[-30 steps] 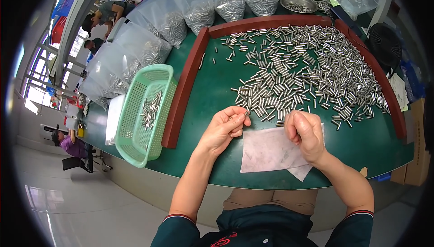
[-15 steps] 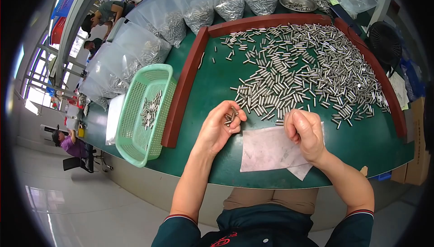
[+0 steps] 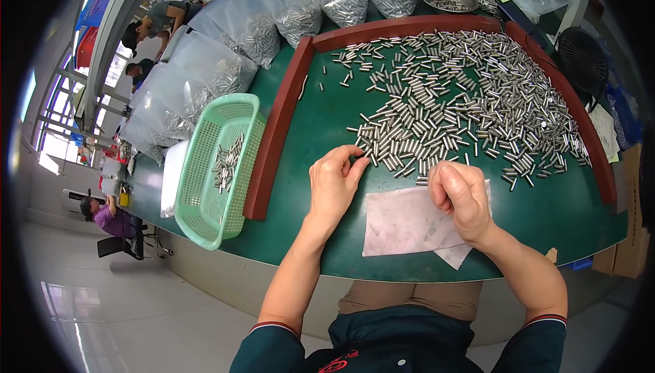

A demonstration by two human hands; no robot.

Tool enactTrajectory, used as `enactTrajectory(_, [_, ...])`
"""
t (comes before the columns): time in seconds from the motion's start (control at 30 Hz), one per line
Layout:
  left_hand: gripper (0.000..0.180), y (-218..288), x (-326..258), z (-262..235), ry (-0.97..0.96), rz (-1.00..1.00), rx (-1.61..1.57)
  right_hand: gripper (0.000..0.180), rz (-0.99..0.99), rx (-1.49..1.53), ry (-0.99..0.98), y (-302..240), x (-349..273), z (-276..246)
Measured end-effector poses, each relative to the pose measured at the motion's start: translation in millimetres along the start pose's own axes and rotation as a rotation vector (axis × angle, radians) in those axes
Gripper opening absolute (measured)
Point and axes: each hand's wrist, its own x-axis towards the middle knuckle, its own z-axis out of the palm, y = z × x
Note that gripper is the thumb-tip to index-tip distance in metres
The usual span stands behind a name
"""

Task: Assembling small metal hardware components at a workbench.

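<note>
1. Thumb and forefinger of the left hand (image 3: 332, 183) draw close together at the tips, beyond the far left corner of the pale cloth (image 3: 392, 226); whether they pinch anything cannot be told. Right hand (image 3: 465, 199) is clenched in a fist above the right part of the cloth; its contents, if any, are hidden.

2. Well left of the cloth sits a green basket (image 3: 198, 212), with a small heap of metal pins (image 3: 226, 165) inside.

3. Between basket and cloth runs the left bar of a reddish-brown frame (image 3: 281, 124); the rest of it curves past the cloth's far side and down to its right.

4. Left of the cloth, the left forearm rises from the lower edge and leans slightly inward. The back of the hand faces up, the fingers bend forward, and the thumb lies on the cloth's side, its tip beside the nearest pins.

5. Beyond the cloth, loose metal pins (image 3: 491, 93) spread over the green table (image 3: 525, 219), thinly scattered at left and dense toward the right; the nearest lie close to its far edge.

6. Right of the cloth, the right forearm slants up and inward from a bent elbow. The fist shows its thumb side up, fingers curled toward the left.

7. Farther right and beyond the cloth stands a black fan (image 3: 582, 64).
</note>
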Motion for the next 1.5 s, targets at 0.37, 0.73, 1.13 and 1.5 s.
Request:
enactTrajectory(0.37, [0.023,-2,2,-4,-0.156,-0.035,0.006,0.042,-0.006,0.007,0.002,1,0,1])
enactTrajectory(0.73, [0.012,-15,0,-18,-0.484,-0.671,-1.457,0.041,-0.008,0.019,0.009,2,1,1])
enactTrajectory(1.13, [0.013,-6,-3,-10,-0.439,-0.558,-1.280,0.041,0.005,0.023,0.013,2,0,0])
enactTrajectory(1.5, [0.015,-5,-3,-12,-0.462,-0.563,-1.279,0.041,0.008,0.018,0.008,1,1,1])
